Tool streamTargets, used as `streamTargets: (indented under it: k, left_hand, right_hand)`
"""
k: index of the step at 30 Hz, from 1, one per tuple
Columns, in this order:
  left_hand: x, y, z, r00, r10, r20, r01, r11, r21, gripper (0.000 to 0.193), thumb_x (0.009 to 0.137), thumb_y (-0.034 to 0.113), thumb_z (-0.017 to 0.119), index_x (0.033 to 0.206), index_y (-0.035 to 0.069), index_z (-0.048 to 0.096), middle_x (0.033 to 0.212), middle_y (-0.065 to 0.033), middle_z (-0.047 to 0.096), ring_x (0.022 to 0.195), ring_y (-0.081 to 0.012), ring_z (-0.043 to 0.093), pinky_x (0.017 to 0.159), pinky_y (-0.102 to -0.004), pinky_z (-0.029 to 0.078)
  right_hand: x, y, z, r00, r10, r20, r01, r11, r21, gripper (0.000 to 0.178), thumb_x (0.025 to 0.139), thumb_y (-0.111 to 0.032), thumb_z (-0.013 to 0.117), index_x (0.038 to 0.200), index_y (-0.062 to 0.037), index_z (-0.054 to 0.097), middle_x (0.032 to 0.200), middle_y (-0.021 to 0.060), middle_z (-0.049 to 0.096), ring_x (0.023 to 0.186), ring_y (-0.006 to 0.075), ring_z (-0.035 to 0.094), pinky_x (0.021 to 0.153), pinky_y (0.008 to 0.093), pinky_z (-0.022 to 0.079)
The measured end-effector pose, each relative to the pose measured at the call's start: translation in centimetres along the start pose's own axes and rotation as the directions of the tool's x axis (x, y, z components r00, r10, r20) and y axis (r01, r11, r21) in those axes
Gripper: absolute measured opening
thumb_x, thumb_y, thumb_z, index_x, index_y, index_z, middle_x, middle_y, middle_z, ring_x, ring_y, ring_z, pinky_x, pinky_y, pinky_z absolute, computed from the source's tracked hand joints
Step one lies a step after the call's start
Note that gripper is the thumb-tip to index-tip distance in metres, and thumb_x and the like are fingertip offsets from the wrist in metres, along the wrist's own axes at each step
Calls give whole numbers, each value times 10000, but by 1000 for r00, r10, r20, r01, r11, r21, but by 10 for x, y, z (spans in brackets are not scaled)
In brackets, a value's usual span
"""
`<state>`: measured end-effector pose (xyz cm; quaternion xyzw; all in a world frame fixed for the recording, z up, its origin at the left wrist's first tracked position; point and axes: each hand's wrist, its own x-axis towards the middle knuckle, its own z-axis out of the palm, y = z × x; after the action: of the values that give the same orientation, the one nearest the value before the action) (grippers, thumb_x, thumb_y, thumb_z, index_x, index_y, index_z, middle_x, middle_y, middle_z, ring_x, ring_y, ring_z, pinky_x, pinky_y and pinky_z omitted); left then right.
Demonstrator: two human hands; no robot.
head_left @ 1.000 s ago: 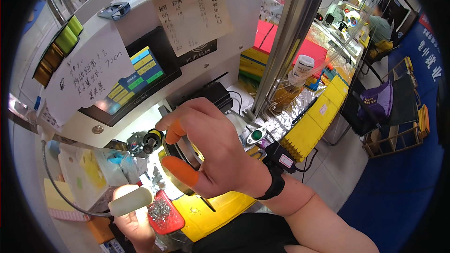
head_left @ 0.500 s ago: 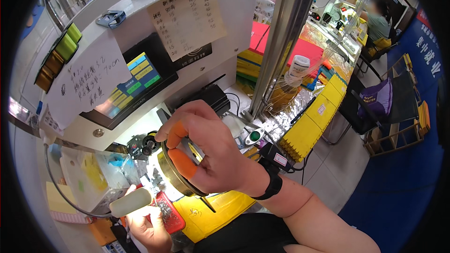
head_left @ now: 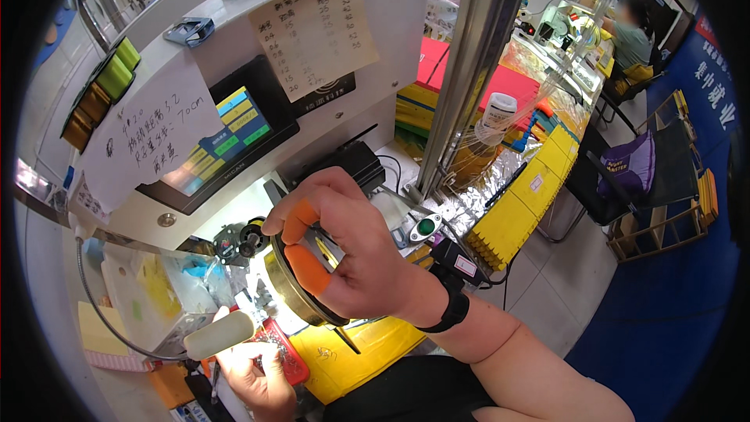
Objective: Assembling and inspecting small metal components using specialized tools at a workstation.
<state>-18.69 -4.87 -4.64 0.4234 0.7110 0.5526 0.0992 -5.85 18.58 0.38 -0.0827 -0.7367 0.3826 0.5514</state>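
Observation:
My right hand (head_left: 355, 254), with orange finger cots (head_left: 303, 223) on two fingers and a black band at the wrist, is curled over the dark rim of a brass-coloured wheel (head_left: 283, 285) on the machine. Brightly lit, my left hand (head_left: 262, 383) has its fingers pinched together beside a red tray (head_left: 287, 355) of small shiny pieces. A pale cylindrical lamp head (head_left: 220, 336) covers part of that hand. Whatever its fingertips hold is too small and glaring to make out. Left of the wheel sits a small black roller assembly (head_left: 238, 242).
Behind my hands stands the white machine housing with a lit screen (head_left: 223, 137) and handwritten sheets (head_left: 312, 39). A yellow pad (head_left: 355, 355) lies under the wheel. To the right are a metal post (head_left: 476, 70), a green button (head_left: 426, 227) and stacked yellow bins (head_left: 519, 207). Another person sits far right.
My left hand has shifted slightly right and down, and its fingers have drawn closer together by the red tray. My right hand stays at the wheel, almost unmoved.

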Motion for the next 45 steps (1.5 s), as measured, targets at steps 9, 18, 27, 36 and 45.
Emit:
streamTargets:
  k: [9,18,27,36,45]
  left_hand:
    - [19,24,7,986,137,91,-154,962,225,39,876,19,664,876,50,641,1175,-186,683,1312,-446,516,1142,-543,347]
    - [21,23,1,986,145,80,-157,970,183,70,839,2,677,889,42,649,1105,-179,696,1271,-456,537,1116,-573,379]
    - [12,21,-8,991,-19,129,-7,981,193,81,829,17,690,894,45,652,1142,-192,680,1257,-453,531,1140,-589,352]
    - [12,23,-9,986,-110,129,81,974,212,162,780,19,691,939,17,721,1148,-202,672,1200,-430,554,1134,-585,368]
    - [14,24,-9,987,-99,127,73,977,199,197,768,14,690,959,19,739,1133,-189,680,1142,-394,584,1136,-578,375]
  right_hand:
    - [8,-1,-7,996,-72,54,78,989,-124,143,824,31,627,919,-62,578,1005,104,740,903,270,604,859,376,474]
    - [26,-18,-7,955,-218,202,263,937,-230,331,871,-153,733,1119,-2,573,1194,193,706,956,346,596,894,436,476]
    - [47,-35,9,914,-176,365,306,890,-338,570,862,-497,717,1145,-52,500,1325,196,631,1090,402,519,913,501,362]
    - [47,-31,14,925,-195,325,326,847,-421,602,888,-579,667,1111,-43,508,1275,197,635,1080,397,512,882,495,349]
    - [47,-35,12,929,-177,325,308,857,-413,588,857,-540,720,1086,-39,514,1240,178,647,1053,389,514,880,494,341]
